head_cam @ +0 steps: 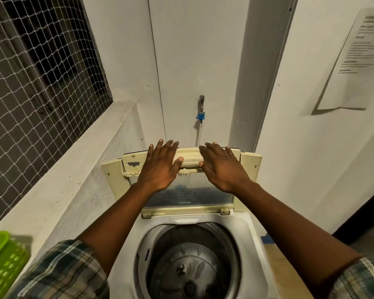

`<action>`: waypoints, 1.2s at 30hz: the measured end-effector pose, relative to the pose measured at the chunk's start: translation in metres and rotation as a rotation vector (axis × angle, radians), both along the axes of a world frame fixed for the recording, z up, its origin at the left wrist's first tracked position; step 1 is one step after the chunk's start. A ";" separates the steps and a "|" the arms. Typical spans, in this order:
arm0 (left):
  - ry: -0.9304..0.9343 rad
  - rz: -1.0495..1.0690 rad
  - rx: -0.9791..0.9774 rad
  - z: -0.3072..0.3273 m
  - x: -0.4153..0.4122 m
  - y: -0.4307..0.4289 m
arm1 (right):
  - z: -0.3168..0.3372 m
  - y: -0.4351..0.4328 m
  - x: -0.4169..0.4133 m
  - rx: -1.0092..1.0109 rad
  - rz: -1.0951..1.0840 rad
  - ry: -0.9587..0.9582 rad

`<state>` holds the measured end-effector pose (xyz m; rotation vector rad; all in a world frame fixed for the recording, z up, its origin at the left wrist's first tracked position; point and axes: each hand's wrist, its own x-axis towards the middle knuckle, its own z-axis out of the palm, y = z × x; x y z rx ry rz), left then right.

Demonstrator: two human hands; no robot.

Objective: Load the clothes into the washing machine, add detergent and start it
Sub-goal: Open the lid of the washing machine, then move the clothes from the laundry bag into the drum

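While both hands — left hand (160, 167), right hand (221, 167) — rest flat on the folded lid (190, 158), each grip spread and holding nothing, propping it upright, the washing machine (249, 229) drum below them gapes empty — a green basket (0, 264) waits far left.

White walls (203, 50) fill the centre of the frame. At upper left, a dark window (37, 72) covered with white netting sits above a pale ledge (73, 169). A tap (201, 108) with a blue fitting hangs mid-frame. A printed notice (354, 61) is stuck at upper right.
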<state>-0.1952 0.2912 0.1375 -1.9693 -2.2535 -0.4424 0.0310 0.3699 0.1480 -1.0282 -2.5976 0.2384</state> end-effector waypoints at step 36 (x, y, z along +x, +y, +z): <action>-0.522 -0.299 -0.428 -0.210 0.415 -0.181 | -0.224 -0.227 0.434 -0.588 -0.429 0.072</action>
